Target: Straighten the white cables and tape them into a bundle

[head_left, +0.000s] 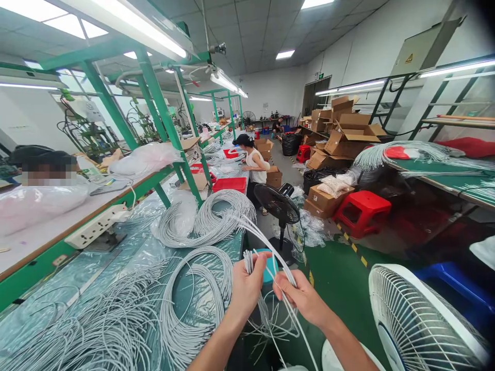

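Gripping a bundle of grey cables (250,262), the left hand (244,288) is shown clenched round its cut ends, just off the bench edge. Trailing strands are pinched by the right hand (302,298). Coiled cables (209,221) are spread over the green workbench (193,289); a black fan (279,203) is seen beyond.

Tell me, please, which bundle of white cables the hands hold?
The thin bundle off the bench's edge, gripped by left hand and right hand; the other coils lie on the bench.

A bundle of thin pale-grey insulated wires (249,262) is pinched in the left hand (245,288) with cut ends upward, just off the bench (88,268) edge. Strands run into the right hand (303,298) and dangle below.
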